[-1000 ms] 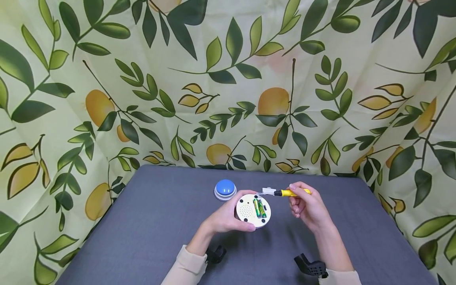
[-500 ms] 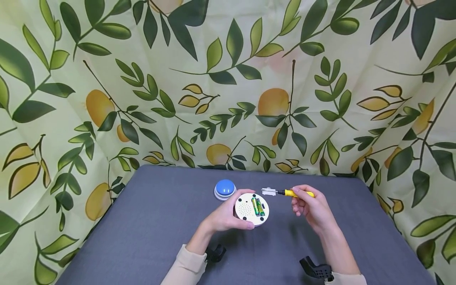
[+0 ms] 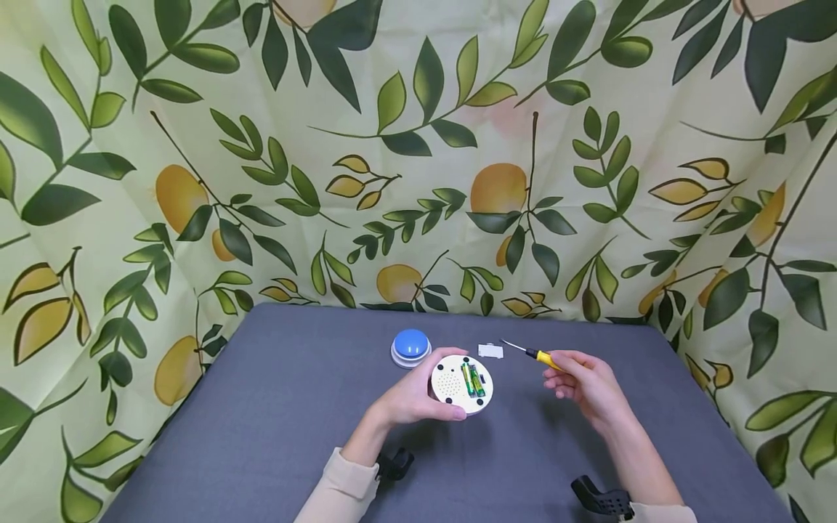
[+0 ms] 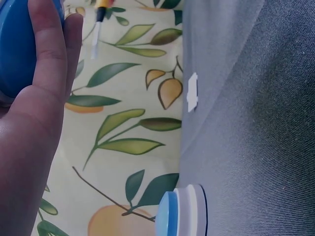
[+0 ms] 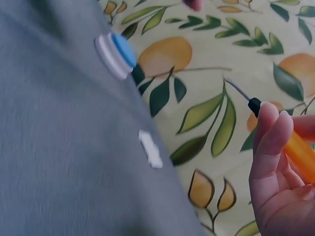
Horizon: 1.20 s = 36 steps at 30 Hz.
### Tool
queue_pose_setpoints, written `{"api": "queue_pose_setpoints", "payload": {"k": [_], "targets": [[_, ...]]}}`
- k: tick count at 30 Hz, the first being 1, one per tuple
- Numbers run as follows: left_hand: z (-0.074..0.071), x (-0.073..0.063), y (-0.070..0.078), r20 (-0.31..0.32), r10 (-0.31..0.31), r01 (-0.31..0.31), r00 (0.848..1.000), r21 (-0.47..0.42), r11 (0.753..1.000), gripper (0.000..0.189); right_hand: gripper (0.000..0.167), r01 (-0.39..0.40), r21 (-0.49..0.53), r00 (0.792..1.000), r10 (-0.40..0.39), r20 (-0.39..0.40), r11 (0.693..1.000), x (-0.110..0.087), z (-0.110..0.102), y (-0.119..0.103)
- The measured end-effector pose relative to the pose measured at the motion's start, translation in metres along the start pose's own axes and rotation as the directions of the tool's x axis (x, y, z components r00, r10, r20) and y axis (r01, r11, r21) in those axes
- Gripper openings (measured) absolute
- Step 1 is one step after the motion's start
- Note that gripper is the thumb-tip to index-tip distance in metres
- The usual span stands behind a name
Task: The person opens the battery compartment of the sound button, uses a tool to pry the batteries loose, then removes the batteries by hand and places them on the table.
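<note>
My left hand grips a round push button by its rim, its white underside turned toward the head camera. Two green batteries sit in the open compartment there. In the left wrist view the blue dome of this button shows against the fingers. A yellow-handled screwdriver is pinched between the thumb and fingers of my right hand; its thin metal shaft points up and left, apart from the button. The small white battery cover lies on the table between button and screwdriver.
A second blue button on a white base stands upright on the grey table, just beyond my left hand. Leaf-patterned cloth rises behind the table and along both sides.
My right hand has drawn the screwdriver right, away from the button, so the battery cover lies in plain sight. The left hand and its button have barely shifted.
</note>
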<state>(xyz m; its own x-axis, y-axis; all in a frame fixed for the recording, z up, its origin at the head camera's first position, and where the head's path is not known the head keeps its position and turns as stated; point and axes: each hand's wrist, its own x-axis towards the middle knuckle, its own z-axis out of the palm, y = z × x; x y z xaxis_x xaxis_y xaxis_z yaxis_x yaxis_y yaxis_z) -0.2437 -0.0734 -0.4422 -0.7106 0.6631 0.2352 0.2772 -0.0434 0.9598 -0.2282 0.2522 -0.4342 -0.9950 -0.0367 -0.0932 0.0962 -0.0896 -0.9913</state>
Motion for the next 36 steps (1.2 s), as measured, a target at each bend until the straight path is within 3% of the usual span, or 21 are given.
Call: {"api": "queue_pose_setpoints", "payload": {"k": [9,17,27,30,32,36], "targets": [[0.001,0.0,-0.001,-0.007,-0.007,0.007,1.0,0.009,1.0,0.088,0.035,-0.103,-0.059,0.99,0.096,-0.107,0.993,0.004,-0.026,0.015],[0.001,0.0,0.001,-0.011,-0.009,0.009,1.0,0.008,1.0,0.087,0.045,-0.092,-0.197,0.968,0.041,-0.247,0.976,0.009,-0.037,0.03],[0.0,0.0,0.0,-0.014,-0.01,0.01,1.0,0.005,1.0,0.089,0.046,-0.12,-0.273,0.931,0.013,-0.364,0.955,0.017,-0.05,0.045],[0.0,0.0,0.0,-0.016,-0.012,0.012,1.0,0.002,1.0,0.089,0.044,-0.122,-0.361,0.919,-0.032,-0.394,0.925,0.017,-0.053,0.048],[0.0,-0.001,0.0,-0.016,-0.014,0.014,1.0,-0.004,1.0,0.088,0.042,-0.127,-0.447,0.91,-0.075,-0.407,0.885,0.016,-0.055,0.05],[0.001,0.0,0.0,-0.01,-0.012,0.012,1.0,-0.017,1.0,0.088,0.037,-0.145,-0.644,0.89,-0.186,-0.417,0.751,0.015,-0.057,0.052]]}}
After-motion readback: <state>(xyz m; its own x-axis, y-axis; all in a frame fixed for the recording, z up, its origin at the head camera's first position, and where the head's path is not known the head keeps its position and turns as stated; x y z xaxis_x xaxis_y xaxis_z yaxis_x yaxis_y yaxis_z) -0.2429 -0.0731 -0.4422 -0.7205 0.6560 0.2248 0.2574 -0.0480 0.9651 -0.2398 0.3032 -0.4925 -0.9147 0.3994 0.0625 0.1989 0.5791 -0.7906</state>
